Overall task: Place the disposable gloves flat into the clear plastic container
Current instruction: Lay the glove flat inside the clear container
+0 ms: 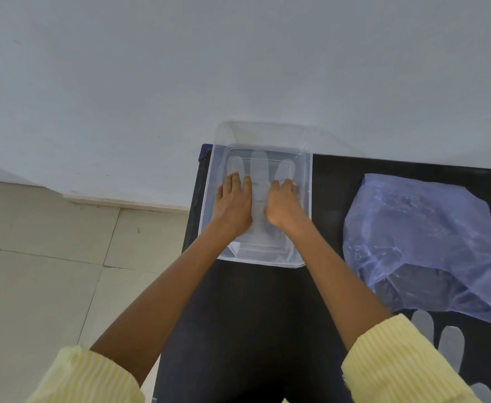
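The clear plastic container (306,181) stands at the far left corner of the black table. A translucent disposable glove (260,170) lies flat inside it, fingers pointing away from me. My left hand (232,202) rests palm down on the glove's left side with fingers spread. My right hand (282,205) presses on the glove's right side with its fingers curled. More disposable gloves (450,344) lie flat on the table at the near right, partly behind my right sleeve.
A crumpled bluish plastic bag (418,237) lies on the black table (253,315) to the right of the container. A grey wall rises just behind the container. Tiled floor (49,271) shows beyond the table's left edge.
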